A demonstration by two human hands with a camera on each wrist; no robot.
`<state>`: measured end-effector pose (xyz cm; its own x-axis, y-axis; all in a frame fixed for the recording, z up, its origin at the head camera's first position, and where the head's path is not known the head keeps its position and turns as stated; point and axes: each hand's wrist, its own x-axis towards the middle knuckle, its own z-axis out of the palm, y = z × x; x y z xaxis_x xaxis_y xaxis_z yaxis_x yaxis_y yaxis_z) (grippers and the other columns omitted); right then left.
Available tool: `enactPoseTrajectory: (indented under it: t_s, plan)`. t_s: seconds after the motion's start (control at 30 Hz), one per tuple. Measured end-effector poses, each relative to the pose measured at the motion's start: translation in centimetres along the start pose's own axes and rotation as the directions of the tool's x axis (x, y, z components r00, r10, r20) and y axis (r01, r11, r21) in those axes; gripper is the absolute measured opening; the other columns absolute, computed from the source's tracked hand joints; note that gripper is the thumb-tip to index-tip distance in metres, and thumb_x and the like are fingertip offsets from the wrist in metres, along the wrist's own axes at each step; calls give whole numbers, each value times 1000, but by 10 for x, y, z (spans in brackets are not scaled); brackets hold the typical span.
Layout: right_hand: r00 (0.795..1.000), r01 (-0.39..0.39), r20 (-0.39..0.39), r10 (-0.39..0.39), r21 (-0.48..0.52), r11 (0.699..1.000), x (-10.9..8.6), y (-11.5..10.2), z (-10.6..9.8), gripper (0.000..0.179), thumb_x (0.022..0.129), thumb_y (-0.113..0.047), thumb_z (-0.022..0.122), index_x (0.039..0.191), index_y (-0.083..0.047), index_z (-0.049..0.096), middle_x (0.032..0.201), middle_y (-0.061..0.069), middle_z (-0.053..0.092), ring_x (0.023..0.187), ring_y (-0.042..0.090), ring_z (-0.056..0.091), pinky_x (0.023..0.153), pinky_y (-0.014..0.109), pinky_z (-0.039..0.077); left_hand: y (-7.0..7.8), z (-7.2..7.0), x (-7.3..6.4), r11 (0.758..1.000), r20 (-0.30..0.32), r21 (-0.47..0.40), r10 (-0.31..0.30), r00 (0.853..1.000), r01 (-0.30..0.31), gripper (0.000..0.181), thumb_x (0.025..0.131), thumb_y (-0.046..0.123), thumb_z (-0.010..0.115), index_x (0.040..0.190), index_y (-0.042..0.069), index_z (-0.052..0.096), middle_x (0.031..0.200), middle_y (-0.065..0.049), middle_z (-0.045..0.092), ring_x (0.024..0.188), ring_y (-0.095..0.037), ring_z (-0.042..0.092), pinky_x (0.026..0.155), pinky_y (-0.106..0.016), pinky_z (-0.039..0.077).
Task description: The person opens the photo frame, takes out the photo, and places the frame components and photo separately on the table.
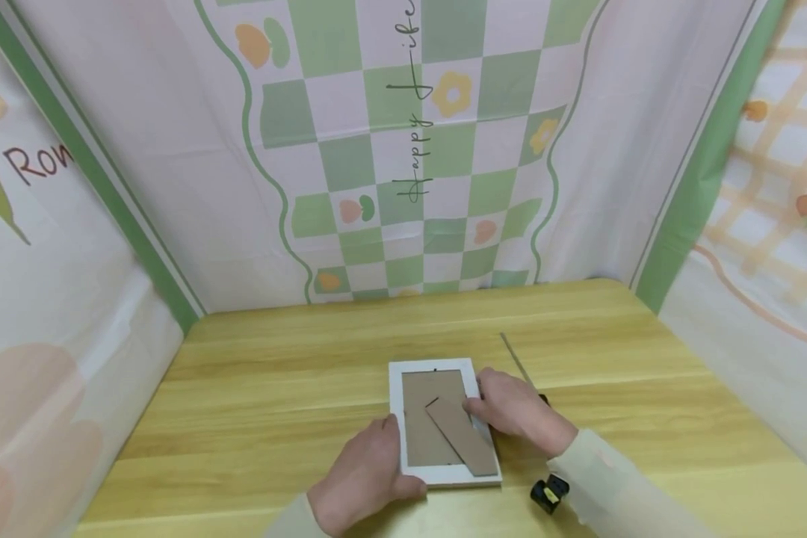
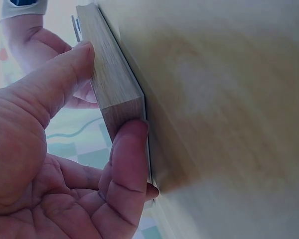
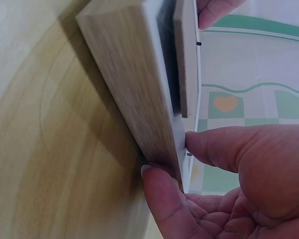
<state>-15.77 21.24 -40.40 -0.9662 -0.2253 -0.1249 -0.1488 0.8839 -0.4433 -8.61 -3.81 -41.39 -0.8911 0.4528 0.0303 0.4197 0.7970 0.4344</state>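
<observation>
A picture frame (image 1: 397,418) lies back side up, with a white border, a brown backing board (image 1: 437,385) and a stand leg (image 1: 462,439) slanting down to its lower right corner. My left hand (image 1: 366,472) grips the frame's left side near the lower corner. In the left wrist view, the thumb and a curled finger (image 2: 127,159) of that hand are at the wood-grained edge (image 2: 117,79). My right hand (image 1: 514,403) grips the frame's right side, its thumb on the white border. In the right wrist view, a finger (image 3: 162,191) curls under the frame's edge.
A thin grey strip or rod (image 1: 514,359) lies beyond my right hand, its near end partly hidden. Close to my right sleeve (image 1: 619,486) sits a small black object with a yellow patch (image 1: 549,493). Printed curtains (image 1: 161,187) surround the wooden table (image 1: 262,381).
</observation>
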Motion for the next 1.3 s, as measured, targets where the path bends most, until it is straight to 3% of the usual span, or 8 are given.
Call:
enactPoseTrajectory:
  t_s: [0.23,0.6,0.97,1.3]
  plan:
    - [1000,8,-8,-8,-29,1000,1,1,1,21,95,-27,69,87,-9,63,75,1,59,66,17,53,58,32,44,1,1,1,1000,-6,7,-15,1000,15,82,70,44,94,125,-3,57,98,-6,64,86,-15,60,74,-34,58]
    - [1000,-7,7,7,-36,999,0,-1,-1,26,97,-29,68,79,-12,61,68,1,57,61,16,52,54,30,41,-1,1,0,1000,-18,-17,11,1000,-12,80,70,42,95,126,0,56,97,-2,62,86,-12,59,73,-32,56]
    - [1000,-19,4,19,-35,999,-2,-1,1,29,98,-30,67,76,-12,59,68,2,56,60,16,52,54,30,41,-1,2,1,1000,-25,3,11,1000,-11,77,70,43,95,122,2,56,97,-1,62,85,-12,59,72,-32,56]
    - [999,-49,1,49,12,999,-5,-1,4,27,98,-31,68,84,-9,60,73,4,58,63,18,53,54,31,42,-1,2,2,999,-26,46,10,1000,-9,76,69,46,94,119,2,57,95,-2,62,83,-12,58,70,-31,55]
